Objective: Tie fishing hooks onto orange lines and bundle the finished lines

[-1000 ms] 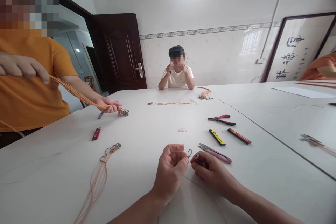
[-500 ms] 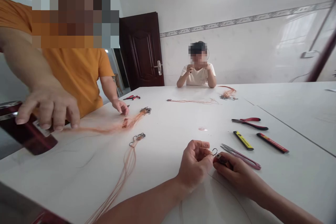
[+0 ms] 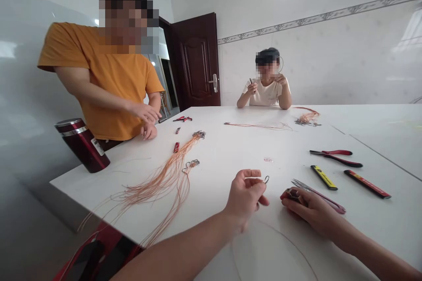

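My left hand (image 3: 245, 196) is raised over the white table (image 3: 231, 149), its fingers pinched on a small metal hook (image 3: 265, 179) with a thin orange line trailing below it. My right hand (image 3: 308, 210) rests on the table just to the right, closed around a small red lighter (image 3: 289, 194). A gap separates the two hands. Pink thread snips (image 3: 318, 192) lie just beyond my right hand.
Bundles of orange line with hooks (image 3: 171, 173) spread across the left of the table. Red pliers (image 3: 336, 156), a yellow tool (image 3: 323, 177) and a red tool (image 3: 366, 183) lie right. A person in orange (image 3: 108, 83) stands left by a maroon flask (image 3: 81, 144); another person (image 3: 267, 85) sits opposite.
The view swung left. My hands moved apart, the hook staying in my left hand. The person in orange laid the line bundle on the table and set the flask down at the corner.
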Motion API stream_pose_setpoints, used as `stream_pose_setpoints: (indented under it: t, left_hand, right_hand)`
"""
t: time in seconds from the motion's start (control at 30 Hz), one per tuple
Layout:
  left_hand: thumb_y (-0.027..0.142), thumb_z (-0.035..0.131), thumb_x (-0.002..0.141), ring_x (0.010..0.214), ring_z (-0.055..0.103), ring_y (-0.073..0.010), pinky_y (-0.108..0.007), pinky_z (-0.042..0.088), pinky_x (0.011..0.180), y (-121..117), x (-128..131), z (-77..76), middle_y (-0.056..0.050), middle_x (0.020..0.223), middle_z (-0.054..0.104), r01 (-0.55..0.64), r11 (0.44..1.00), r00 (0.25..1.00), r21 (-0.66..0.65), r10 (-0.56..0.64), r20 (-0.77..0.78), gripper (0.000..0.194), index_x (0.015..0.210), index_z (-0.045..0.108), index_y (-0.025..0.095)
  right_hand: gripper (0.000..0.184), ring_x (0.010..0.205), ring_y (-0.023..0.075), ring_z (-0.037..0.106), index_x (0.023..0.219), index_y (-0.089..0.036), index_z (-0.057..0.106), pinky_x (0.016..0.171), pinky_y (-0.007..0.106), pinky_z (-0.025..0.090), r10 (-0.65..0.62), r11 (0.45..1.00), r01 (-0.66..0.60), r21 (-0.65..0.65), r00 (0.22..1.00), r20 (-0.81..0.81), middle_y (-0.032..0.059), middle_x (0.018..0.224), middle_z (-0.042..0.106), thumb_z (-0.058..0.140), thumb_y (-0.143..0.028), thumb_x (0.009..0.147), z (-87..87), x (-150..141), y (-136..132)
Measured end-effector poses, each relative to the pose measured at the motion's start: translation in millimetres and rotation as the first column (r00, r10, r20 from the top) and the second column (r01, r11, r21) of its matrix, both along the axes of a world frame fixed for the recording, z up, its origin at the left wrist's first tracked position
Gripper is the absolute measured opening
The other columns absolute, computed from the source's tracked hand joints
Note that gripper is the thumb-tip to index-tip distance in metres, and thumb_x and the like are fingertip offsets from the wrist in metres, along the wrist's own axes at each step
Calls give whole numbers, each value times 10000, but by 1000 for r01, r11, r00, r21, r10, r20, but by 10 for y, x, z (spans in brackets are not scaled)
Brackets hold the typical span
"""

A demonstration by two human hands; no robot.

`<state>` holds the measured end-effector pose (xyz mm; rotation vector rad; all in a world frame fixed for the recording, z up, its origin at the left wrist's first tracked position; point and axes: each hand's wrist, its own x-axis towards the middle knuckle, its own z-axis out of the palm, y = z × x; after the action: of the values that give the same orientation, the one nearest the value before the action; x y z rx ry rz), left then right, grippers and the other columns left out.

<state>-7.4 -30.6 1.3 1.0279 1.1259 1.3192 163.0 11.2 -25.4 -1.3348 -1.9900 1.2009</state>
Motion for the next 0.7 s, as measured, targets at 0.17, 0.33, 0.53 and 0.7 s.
stream_pose_setpoints:
  t: [0.17,0.33,0.53,0.7]
  left_hand:
    - [258,586,682,463,509,-33,-172,224,409,-215,13,26,18,803,520,2,998,998,-56,1,60,261,921,500,200]
    - [255,595,670,485,515,-50,-190,304,461,30,259,0,11,781,562,0,1000,995,-12,1,100,271,919,506,196]
    - [234,601,670,500,492,-61,-209,358,498,312,429,-38,6,736,569,-15,998,994,62,8,111,269,913,500,180]
    - [264,611,691,529,498,-65,-212,380,523,408,444,-77,-1,764,594,24,996,998,82,-29,63,288,944,491,195]
  right_hand:
    - [333,529,104,348,722,-177,509,488,225,266,6,999,-5,43,1000,-20,-23,565,425,419,-490,792,-17,-29,5]
    - [294,513,96,320,794,-177,529,483,220,276,-115,992,125,32,971,-208,-42,544,363,426,-453,797,40,-42,-52]
    - [305,517,97,335,951,-170,543,474,225,278,-219,974,225,-32,892,-394,-41,548,400,498,-406,762,120,-44,-40]
    - [330,533,99,368,923,-160,568,484,228,303,-316,942,334,-40,836,-448,-28,560,428,548,-431,735,129,-31,20]
